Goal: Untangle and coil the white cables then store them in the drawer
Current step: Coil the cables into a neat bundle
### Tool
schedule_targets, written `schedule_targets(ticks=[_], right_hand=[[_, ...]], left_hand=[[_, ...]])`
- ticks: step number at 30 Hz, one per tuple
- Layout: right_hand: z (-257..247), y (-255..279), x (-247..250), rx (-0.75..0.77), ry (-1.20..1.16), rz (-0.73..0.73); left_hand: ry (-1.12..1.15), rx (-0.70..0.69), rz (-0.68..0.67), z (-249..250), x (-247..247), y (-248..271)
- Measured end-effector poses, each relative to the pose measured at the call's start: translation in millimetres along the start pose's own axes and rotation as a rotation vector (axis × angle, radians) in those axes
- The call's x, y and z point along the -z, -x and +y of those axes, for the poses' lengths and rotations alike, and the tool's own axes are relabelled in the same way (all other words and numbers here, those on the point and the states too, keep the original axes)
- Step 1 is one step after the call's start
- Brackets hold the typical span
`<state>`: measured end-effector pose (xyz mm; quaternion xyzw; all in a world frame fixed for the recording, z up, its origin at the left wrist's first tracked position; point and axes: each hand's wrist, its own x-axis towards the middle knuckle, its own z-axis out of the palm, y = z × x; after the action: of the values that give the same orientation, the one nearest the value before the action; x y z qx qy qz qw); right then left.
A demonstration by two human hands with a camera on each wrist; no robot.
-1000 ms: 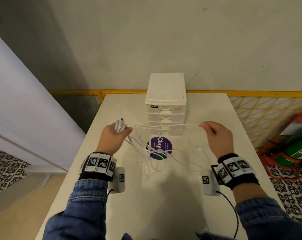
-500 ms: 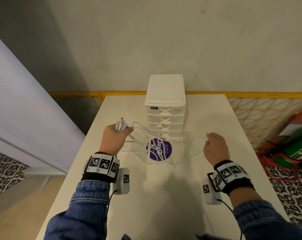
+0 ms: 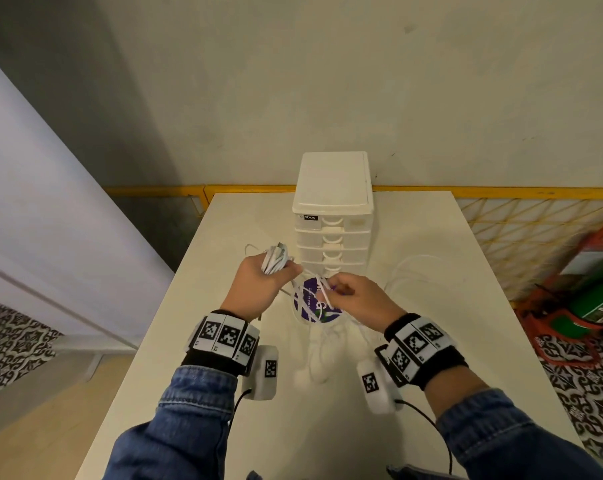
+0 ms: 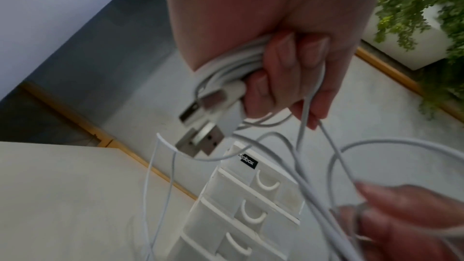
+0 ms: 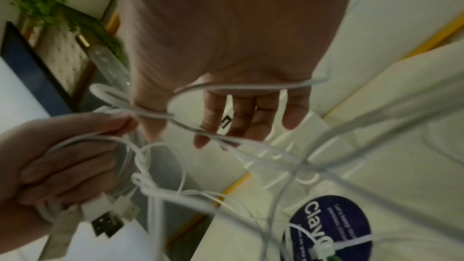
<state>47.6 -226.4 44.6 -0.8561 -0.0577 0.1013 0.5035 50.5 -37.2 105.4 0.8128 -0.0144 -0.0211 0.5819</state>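
Nearest the camera, two denim sleeves point(image 3: 196, 420) with black-and-white tag bands at the wrists reach out over the cream rectangular table point(image 3: 431, 427). Above its middle both hands work close together. The right hand point(image 3: 358, 301) has thin white cable strands looped across it; from the right wrist view its fingers point(image 5: 241, 114) hang fairly straight and spread, with the thumb meeting a strand, though blur hides how firmly. Just left of it, the left hand point(image 3: 258, 289) is curled tight around a bundle of coiled white cables point(image 3: 275, 260), silver USB plugs point(image 4: 198, 138) poking out past the knuckles. Loose white loops trail down from both hands and sprawl over the round purple sticker point(image 3: 315, 301) on the tabletop and out to the right. Just beyond the hands stands the white plastic mini drawer tower point(image 3: 333, 216), every drawer pushed in. Behind it, a yellow rail point(image 3: 154, 190) and the grey wall.
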Motion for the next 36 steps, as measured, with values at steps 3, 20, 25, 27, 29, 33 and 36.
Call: schedule_targets(ticks=[3, 20, 25, 27, 29, 33, 36], right_hand=[[5.0, 6.6, 4.6, -0.057, -0.072, -0.088], [46.7, 15.1, 31.3, -0.281, 0.403, 0.108], [46.8, 15.3, 42.2, -0.430, 0.636, 0.134], [36.0, 14.6, 41.3, -0.328, 0.455, 0.093], [19.5, 14.1, 37.4, -0.172, 0.309, 0.010], [-11.9, 10.2, 24.6, 0.233, 0.145, 0.222], [-20.6, 9.3, 6.9, 0.402, 0.226, 0.208]], left_hand=[[0.047, 0.035, 0.136, -6.7, 9.5, -5.6], [0.040, 0.136, 0.391, -25.2, 52.4, -16.9], [0.068, 0.161, 0.381, -25.1, 48.6, -20.5], [0.072, 0.155, 0.310, -22.1, 40.7, -20.3], [0.062, 0.135, 0.235, -16.0, 29.3, -17.8], [0.104, 0.131, 0.148, -9.3, 7.7, -15.2], [0.107, 0.134, 0.107, -8.0, -0.9, -14.3]])
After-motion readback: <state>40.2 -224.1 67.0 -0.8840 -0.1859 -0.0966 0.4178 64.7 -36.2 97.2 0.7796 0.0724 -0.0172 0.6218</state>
